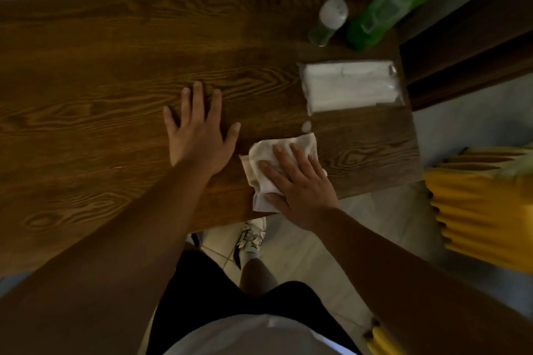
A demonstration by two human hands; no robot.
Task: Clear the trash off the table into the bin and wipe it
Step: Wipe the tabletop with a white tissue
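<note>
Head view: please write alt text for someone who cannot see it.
A person's right hand presses a white tissue flat on a dark wooden table near its front edge, while the left hand rests open on the wood. Behind lie a tissue pack, a small capped bottle and a green bottle.

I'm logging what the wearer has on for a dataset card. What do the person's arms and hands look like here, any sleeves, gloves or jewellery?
Both forearms are bare up to the frame edge, no sleeves showing. The left hand and right hand wear no gloves, and no rings, watch or bracelets are visible in this dim view.
</note>
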